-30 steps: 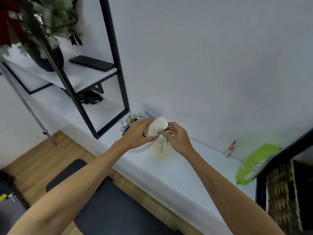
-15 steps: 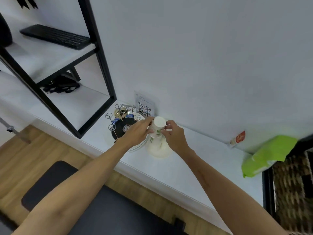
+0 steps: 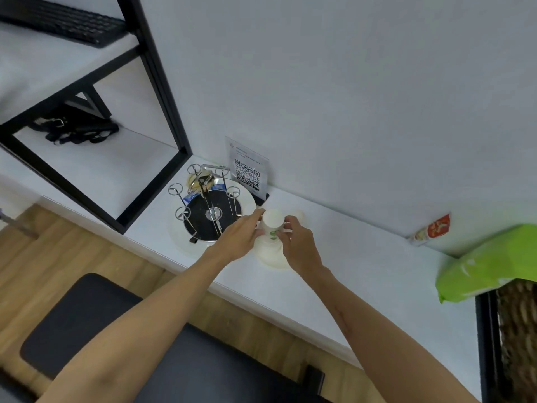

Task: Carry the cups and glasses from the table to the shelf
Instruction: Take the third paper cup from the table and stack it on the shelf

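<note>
Item: white paper cup (image 3: 272,225) with a green printed motif, held upside down over a stack of like cups (image 3: 271,251) on the white ledge (image 3: 363,266), just right of the round cup rack (image 3: 209,216) with its wire pegs. Grip: left hand (image 3: 238,238) on the cup's left side, fingers wrapped toward the closed base; right hand (image 3: 296,242) on the right side, thumb and fingertips pinching the wall. Both hands are clamped on the same cup. Orientation: long axis near upright, leaning slightly toward the viewer's left; closed base uppermost, mouth pointing down onto the stack. Whether the mouth already sits over the cup beneath or hangs just above it cannot be told, since the fingers cover the join. Progress: judged to be at the placing stage for this cup, with release not yet made. Several cups appear already nested below. The rack's pegs stand bare. No table with further cups or glasses is in view, so the amount left is unknown.
</note>
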